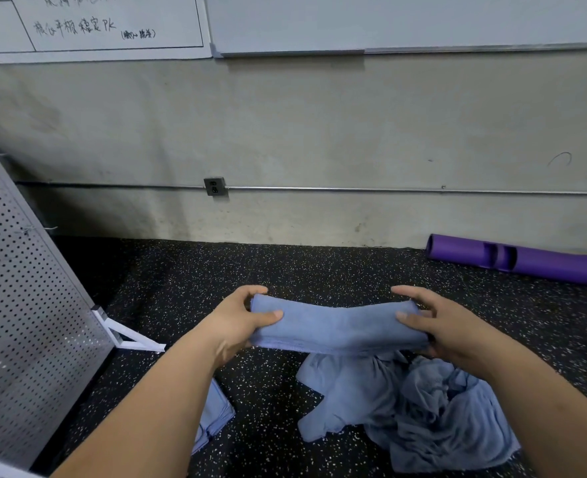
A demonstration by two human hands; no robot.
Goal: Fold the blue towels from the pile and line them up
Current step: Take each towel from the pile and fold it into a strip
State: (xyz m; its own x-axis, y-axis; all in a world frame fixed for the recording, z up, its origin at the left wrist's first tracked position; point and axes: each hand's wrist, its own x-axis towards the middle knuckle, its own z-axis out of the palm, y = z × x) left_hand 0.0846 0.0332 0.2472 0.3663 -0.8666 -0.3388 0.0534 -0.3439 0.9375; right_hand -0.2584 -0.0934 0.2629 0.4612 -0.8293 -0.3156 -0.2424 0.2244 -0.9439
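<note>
Both hands hold a folded blue towel [336, 327] in the air above the speckled floor [181, 288]: the left hand [240, 322] grips its left end, the right hand [436, 322] its right end. The crumpled pile [416, 408] lies just below, and folded towels [214, 415] lie under the left forearm.

The left forearm [154, 408] hides most of the floor towel [218, 414], and the right edge cuts the purple tube [543, 263].
</note>
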